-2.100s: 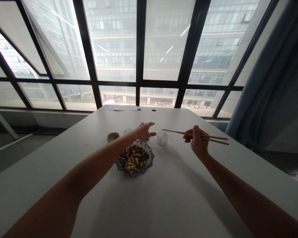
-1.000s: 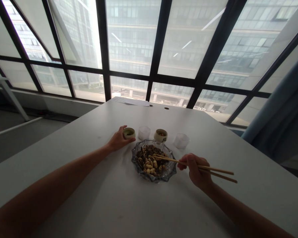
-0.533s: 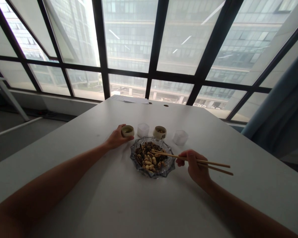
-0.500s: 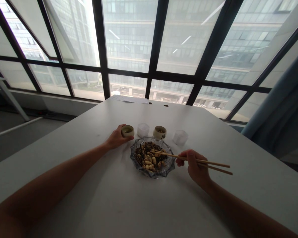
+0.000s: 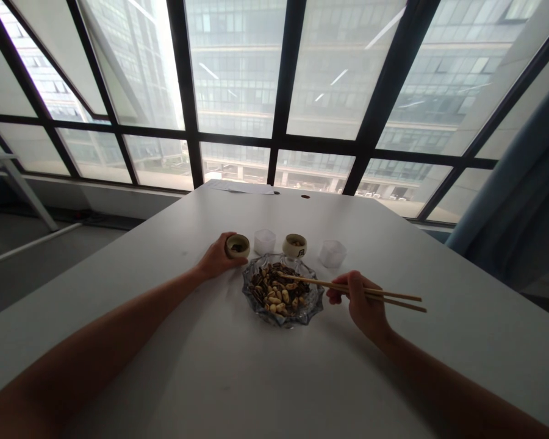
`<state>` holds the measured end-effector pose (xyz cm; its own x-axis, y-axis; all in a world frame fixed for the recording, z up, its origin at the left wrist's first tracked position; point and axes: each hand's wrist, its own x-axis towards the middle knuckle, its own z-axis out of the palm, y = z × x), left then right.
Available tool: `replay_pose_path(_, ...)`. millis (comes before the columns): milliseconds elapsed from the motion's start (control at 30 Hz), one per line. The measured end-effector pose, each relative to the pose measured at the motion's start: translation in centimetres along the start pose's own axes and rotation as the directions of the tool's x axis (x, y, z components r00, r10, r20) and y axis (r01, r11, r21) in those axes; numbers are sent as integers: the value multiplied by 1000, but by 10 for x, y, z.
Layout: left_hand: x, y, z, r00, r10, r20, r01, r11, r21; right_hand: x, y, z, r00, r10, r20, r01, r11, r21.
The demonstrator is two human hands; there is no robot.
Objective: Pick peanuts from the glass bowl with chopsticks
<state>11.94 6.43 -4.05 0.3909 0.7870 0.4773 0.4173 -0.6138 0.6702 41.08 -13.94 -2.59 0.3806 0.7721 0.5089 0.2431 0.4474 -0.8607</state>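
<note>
A scalloped glass dish full of peanuts and dark seeds sits on the white table. My right hand is closed on a pair of wooden chopsticks, whose tips reach over the nuts at the dish's far side. My left hand is wrapped round a small pale cup just left of the dish. Behind the dish stand a clear plastic cup, a second small ceramic cup with something in it, and another clear plastic cup.
Sheets of paper lie at the table's far edge, near two round holes. Tall black-framed windows stand behind the table. A blue curtain hangs at the right. A white slanted post stands at the left.
Two seconds ago my left hand reached over the dish and the chopsticks were held off to the right. Now the left hand grips the left cup and the chopstick tips are over the nuts.
</note>
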Motion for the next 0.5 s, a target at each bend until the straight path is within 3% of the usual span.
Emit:
replay_pose_path(300,-1,-2,2,991,134,-15,-133,990,39,-4,-4,-4,966,-161,203,204,954,-219)
replay_pose_path(500,-2,-1,2,983,178,-37,-177,983,45,-3,-6,-4,953,-193,232,250,935,-252)
